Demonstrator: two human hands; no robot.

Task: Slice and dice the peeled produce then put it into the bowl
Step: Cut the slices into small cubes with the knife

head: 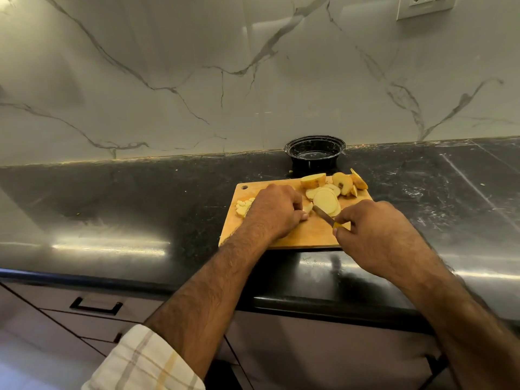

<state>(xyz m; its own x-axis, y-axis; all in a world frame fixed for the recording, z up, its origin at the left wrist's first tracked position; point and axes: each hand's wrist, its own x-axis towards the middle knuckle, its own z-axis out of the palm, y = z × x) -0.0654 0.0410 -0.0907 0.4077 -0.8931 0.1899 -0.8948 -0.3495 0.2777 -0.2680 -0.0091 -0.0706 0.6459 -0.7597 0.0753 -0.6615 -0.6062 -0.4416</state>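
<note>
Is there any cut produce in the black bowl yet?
No, the black bowl by the wall looks empty; the slices all lie on the cutting board.

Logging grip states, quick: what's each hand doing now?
Left hand: fingers curled, holding a slice on the board.
Right hand: gripping the knife.

We see a home kitchen: a polished black stone surface (112,192) beneath a white marble-veined backsplash (197,66), a wall socket (425,4) at upper right, handled drawers (95,305) below, and a wooden cutting board (306,232) bearing sliced produce (325,199).
</note>
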